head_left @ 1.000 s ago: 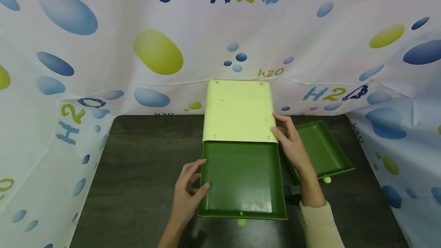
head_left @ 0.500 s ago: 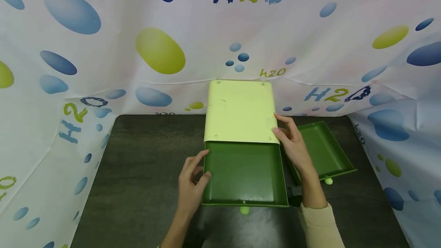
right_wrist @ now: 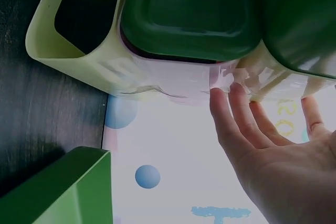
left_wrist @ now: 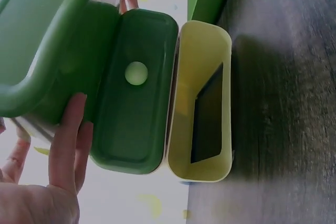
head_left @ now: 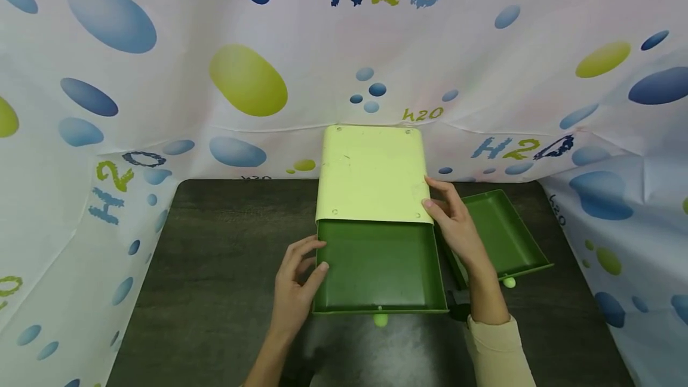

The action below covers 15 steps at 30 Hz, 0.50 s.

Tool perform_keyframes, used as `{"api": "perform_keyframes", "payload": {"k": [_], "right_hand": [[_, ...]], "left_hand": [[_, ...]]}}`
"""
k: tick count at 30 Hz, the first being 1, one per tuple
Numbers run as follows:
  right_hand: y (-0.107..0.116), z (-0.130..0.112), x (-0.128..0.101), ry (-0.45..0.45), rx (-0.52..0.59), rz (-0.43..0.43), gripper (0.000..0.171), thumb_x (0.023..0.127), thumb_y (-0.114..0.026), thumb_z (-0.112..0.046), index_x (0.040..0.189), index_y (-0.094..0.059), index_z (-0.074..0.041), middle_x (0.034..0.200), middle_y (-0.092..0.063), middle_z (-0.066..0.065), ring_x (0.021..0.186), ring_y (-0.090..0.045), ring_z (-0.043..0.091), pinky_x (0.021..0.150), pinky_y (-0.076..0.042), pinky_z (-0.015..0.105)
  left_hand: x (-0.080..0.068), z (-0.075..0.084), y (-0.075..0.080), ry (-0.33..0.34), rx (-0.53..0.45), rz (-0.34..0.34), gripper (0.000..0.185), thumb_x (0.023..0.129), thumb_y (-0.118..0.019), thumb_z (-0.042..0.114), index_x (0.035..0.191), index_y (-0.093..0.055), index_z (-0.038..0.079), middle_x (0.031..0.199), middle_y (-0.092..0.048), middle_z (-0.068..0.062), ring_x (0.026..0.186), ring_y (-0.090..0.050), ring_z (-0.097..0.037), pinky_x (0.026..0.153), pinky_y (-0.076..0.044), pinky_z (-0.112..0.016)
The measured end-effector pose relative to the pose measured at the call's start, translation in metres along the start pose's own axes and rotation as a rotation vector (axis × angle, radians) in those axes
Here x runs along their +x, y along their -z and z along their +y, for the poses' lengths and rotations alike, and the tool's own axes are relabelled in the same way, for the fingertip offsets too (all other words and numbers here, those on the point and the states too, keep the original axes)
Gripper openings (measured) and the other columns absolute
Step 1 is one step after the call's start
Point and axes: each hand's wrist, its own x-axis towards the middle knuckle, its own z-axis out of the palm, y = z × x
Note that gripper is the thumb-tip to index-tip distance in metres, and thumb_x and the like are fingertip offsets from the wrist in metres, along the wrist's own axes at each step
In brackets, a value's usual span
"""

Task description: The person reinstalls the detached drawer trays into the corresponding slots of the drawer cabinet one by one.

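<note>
A pale yellow-green drawer unit (head_left: pixel 373 172) stands at the back of the table. Its top dark green drawer (head_left: pixel 378 267) is partly pulled out toward me, with a round light green knob (head_left: pixel 380 320) at its front. My left hand (head_left: pixel 292 294) is at the drawer's left wall, fingertips at the rim; in the left wrist view two fairly straight fingers lie along the drawer's underside. My right hand (head_left: pixel 459 226) rests against the unit's right side, thumb near its front top corner. Below, a second green drawer (left_wrist: pixel 139 108) sits inside, above an open yellow slot (left_wrist: pixel 226 98).
Another green drawer (head_left: pixel 500 232) with a round knob (head_left: pixel 509 282) lies angled on the dark table (head_left: pixel 226 291), right of the unit. A white printed cloth (head_left: pixel 301 34) hangs behind and along both sides.
The top drawer has slid back farther into the unit, its front edge moving away from me. My left hand shifted slightly forward along its side; my right hand stayed on the unit.
</note>
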Motion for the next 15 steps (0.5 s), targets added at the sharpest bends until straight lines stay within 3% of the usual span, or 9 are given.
{"api": "perform_keyframes", "payload": {"k": [6, 9, 11, 15], "right_hand": [[0.001, 0.0, 0.0, -0.005, 0.007, -0.018, 0.048, 0.107, -0.049, -0.024, 0.153, -0.036, -0.016, 0.16, -0.026, 0.005, 0.134, -0.042, 0.038, 0.103, -0.037, 0.06], [0.001, 0.001, -0.001, -0.008, -0.002, -0.014, 0.049, 0.107, -0.049, -0.024, 0.153, -0.036, -0.017, 0.16, -0.026, 0.005, 0.134, -0.042, 0.039, 0.103, -0.036, 0.062], [0.001, 0.001, -0.002, -0.011, -0.008, -0.01, 0.049, 0.107, -0.049, -0.025, 0.153, -0.036, -0.018, 0.16, -0.026, 0.004, 0.133, -0.043, 0.039, 0.103, -0.035, 0.063], [-0.001, 0.001, -0.002, -0.016, 0.004, -0.015, 0.048, 0.107, -0.049, -0.025, 0.153, -0.036, -0.019, 0.161, -0.026, 0.003, 0.134, -0.042, 0.038, 0.105, -0.034, 0.064]], "left_hand": [[0.0, -0.001, 0.008, 0.025, -0.15, -0.133, 0.054, 0.095, -0.061, -0.006, 0.145, -0.049, 0.009, 0.15, -0.036, -0.013, 0.117, -0.058, -0.037, 0.067, -0.06, -0.04], [0.0, -0.005, 0.014, 0.024, -0.244, -0.238, 0.066, 0.093, -0.061, -0.007, 0.152, -0.038, 0.008, 0.157, -0.026, -0.014, 0.122, -0.054, -0.038, 0.069, -0.06, -0.044], [0.001, -0.007, 0.018, 0.031, -0.293, -0.297, 0.069, 0.095, -0.063, 0.0, 0.155, -0.033, 0.009, 0.159, -0.021, -0.012, 0.126, -0.051, -0.036, 0.072, -0.06, -0.045], [0.001, -0.011, 0.024, 0.017, -0.329, -0.381, 0.078, 0.096, -0.068, 0.028, 0.159, -0.024, 0.013, 0.162, -0.015, -0.009, 0.131, -0.047, -0.029, 0.077, -0.059, -0.047]]}}
